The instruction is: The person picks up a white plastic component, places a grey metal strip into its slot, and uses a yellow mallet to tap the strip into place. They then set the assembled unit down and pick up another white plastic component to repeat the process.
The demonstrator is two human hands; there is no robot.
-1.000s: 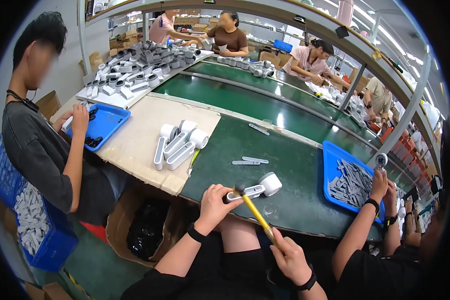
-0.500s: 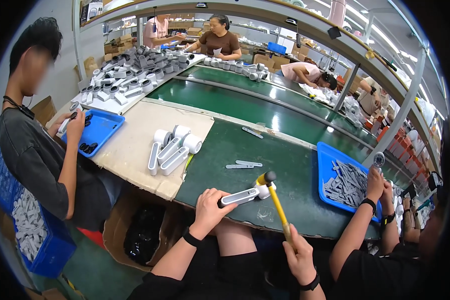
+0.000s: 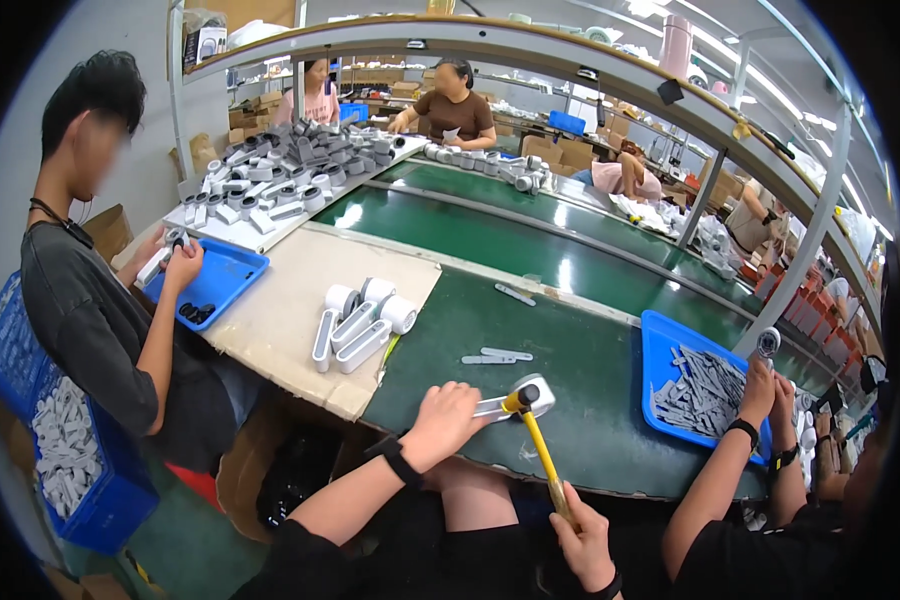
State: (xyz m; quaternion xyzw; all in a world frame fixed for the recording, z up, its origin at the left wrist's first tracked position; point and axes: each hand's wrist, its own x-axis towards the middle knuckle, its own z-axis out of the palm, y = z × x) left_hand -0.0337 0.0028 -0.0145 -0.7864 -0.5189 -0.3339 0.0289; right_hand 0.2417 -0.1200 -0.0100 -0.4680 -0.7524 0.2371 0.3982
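Hammer [image 3: 536, 442] came down since half a second back, head landing on grey part [image 3: 515, 400] at green bench [image 3: 570, 350] edge. Left hand [image 3: 442, 425] pinned part flat; right hand [image 3: 582, 540] fisted the yellow handle.

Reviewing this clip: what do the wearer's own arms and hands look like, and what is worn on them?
Both forearms are bare, with dark sleeves ending near the elbows. The left hand has no glove; a black band circles its wrist. The right hand is also ungloved, with a similar black wristband at the picture's lower edge. No rings or markings can be made out.
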